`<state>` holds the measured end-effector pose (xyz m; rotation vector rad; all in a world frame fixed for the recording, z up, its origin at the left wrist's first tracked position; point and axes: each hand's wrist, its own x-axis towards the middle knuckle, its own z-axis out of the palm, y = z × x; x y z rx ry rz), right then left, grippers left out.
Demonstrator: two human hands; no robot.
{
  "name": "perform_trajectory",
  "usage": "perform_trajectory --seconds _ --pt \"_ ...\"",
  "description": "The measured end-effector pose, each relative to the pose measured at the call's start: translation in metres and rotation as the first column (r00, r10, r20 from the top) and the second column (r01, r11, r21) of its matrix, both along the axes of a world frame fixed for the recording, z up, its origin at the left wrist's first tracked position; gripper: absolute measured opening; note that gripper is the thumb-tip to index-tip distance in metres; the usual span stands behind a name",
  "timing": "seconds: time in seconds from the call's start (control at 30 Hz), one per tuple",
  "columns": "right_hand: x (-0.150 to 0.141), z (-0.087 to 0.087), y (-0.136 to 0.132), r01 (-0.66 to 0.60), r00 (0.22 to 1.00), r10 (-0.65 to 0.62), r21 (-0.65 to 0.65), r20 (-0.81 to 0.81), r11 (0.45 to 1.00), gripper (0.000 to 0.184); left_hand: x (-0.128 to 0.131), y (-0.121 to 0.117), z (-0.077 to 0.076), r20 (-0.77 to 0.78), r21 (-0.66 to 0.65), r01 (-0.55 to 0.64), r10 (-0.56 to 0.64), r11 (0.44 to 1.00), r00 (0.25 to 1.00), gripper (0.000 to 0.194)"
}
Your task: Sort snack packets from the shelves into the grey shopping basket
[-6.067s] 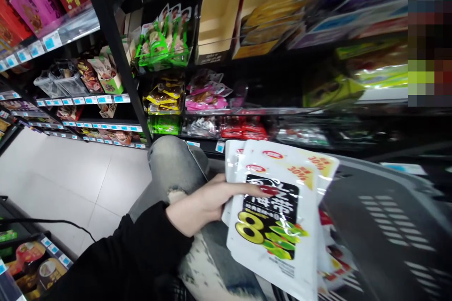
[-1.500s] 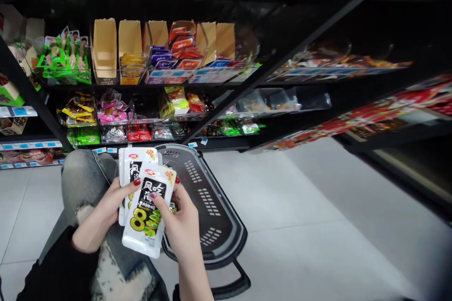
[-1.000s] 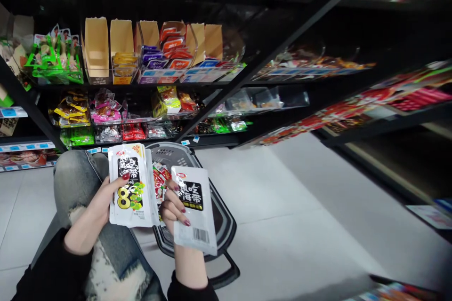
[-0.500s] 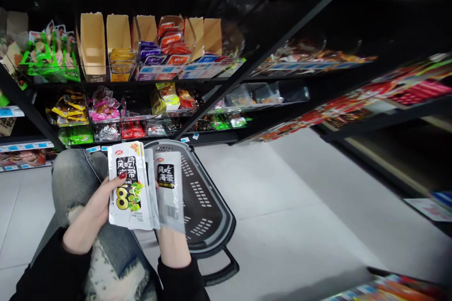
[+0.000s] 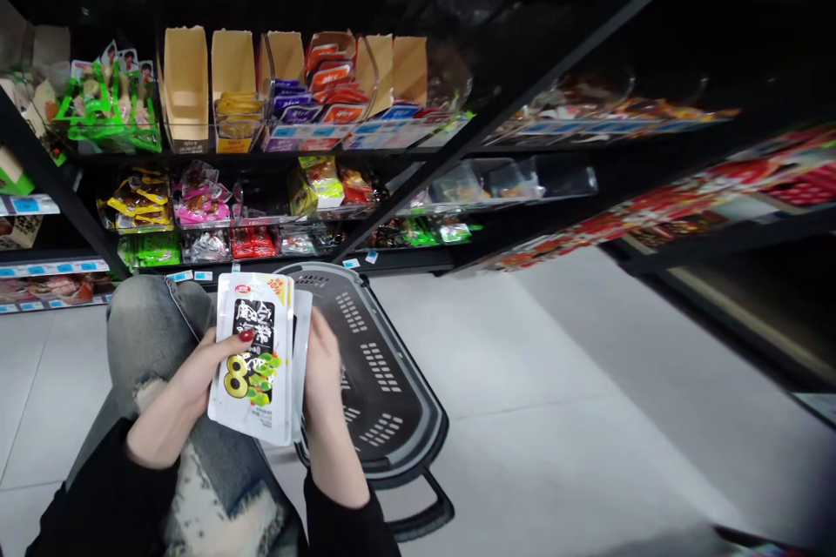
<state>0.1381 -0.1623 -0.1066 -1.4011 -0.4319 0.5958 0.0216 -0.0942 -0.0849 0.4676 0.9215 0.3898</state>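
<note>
My left hand (image 5: 186,383) grips a stack of white snack packets (image 5: 254,357) with black labels and a yellow figure 8, thumb across the front. My right hand (image 5: 323,383) is pressed against the stack's right edge, fingers closed round it from behind. The stack is held upright above my knee in torn grey jeans (image 5: 147,339). Right behind the packets a dark plastic shopping basket (image 5: 385,383) sits on the floor, its handle lying toward me.
Black shelves hold snack goods: brown cardboard display boxes (image 5: 189,83), green packets (image 5: 108,104), yellow and pink packets (image 5: 170,200), red packets (image 5: 252,242). More shelving (image 5: 653,191) runs off to the right. Pale floor tiles (image 5: 555,418) lie between the shelf rows.
My right hand held one packet apart from the stack a second ago. It has brought that packet back against the stack, and both hands now hold the stack together.
</note>
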Motion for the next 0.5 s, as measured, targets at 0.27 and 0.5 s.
perform_trajectory --seconds 0.27,0.5 --pt "-0.018 0.028 -0.012 -0.059 0.936 0.139 -0.246 0.325 0.967 0.048 0.004 -0.003 0.0 0.024 0.121 0.034 -0.037 0.992 0.999 0.028" --pt "-0.01 0.02 -0.018 -0.085 0.988 0.105 -0.174 0.111 0.981 0.041 0.007 -0.002 -0.001 0.028 0.172 0.011 -0.016 0.985 0.999 0.039"
